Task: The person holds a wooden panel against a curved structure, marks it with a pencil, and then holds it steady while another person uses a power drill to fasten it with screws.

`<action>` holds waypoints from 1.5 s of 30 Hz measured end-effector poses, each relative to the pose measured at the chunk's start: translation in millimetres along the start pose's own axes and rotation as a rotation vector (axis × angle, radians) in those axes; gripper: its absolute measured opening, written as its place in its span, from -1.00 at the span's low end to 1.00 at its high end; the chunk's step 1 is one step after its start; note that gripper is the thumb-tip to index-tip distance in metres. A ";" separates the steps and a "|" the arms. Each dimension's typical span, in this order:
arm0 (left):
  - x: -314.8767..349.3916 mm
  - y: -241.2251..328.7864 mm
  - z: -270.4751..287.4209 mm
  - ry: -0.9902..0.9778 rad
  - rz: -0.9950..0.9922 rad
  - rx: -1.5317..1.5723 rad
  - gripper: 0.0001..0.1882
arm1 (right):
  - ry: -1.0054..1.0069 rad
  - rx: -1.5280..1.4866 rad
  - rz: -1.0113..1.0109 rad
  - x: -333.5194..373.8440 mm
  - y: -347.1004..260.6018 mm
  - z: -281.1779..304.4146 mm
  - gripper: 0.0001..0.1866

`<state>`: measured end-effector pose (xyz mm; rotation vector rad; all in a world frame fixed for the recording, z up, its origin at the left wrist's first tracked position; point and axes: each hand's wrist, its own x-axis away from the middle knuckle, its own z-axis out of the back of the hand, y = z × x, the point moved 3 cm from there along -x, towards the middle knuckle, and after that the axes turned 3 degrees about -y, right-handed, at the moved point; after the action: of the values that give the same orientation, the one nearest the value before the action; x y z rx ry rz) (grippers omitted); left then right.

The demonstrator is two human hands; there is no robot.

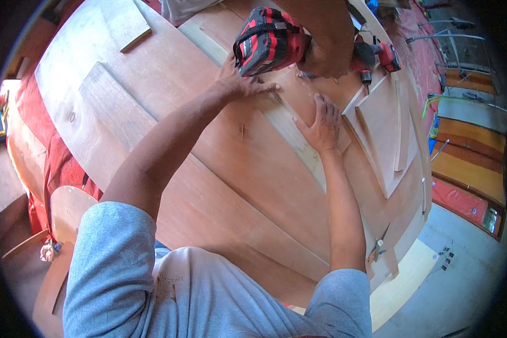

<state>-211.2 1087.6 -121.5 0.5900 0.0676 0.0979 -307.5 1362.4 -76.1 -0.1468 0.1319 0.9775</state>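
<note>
- Head view, far left: a loose wooden board (115,101) lies on the broad plywood surface (217,149), well apart from both hands.
- Left hand (241,83) rests palm down near the middle of the work, its thumb stretched away toward the right; the other fingers are partly hidden, so their spacing cannot be told.
- Just beside it hangs a red-and-black power tool (267,42), held by a co-worker's hand (324,56); its working tip is hard to make out.
- Beneath and between the person's hands, a pale wooden strip (290,132) runs diagonally across the plywood.
- Right hand (323,128) lies just right of the strip, fingers close together, thumb apart, clamped on nothing.
- Farther right are a second red power tool (363,56) and an angular wooden panel (380,121).
- Likely step: steadying the wood for the co-worker's tool; the next move calls for firm pressure, with fingers clear of its tip.
</note>
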 end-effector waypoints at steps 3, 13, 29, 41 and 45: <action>5.0 10.1 16.1 0.183 0.029 -0.076 0.03 | 0.031 -0.018 0.030 0.4 -0.9 2.0 0.04; 6.8 12.7 19.0 0.260 -0.045 -0.010 0.05 | 0.021 -0.019 -0.003 0.7 -3.8 4.2 0.04; 0.9 18.8 22.6 0.152 0.079 -0.249 0.15 | -0.005 -0.023 -0.021 1.3 -1.2 1.8 0.03; -9.9 21.2 19.4 0.189 0.138 -0.202 0.13 | -0.094 0.011 -0.089 0.5 -6.1 12.0 0.03; -35.9 41.7 16.7 0.214 0.269 -0.193 0.12 | -0.093 -0.019 -0.098 0.1 -3.4 8.5 0.04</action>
<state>-248.3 1108.9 -83.1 0.3917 0.1843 0.4240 -304.2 1362.1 -67.6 -0.1239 0.0302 0.8859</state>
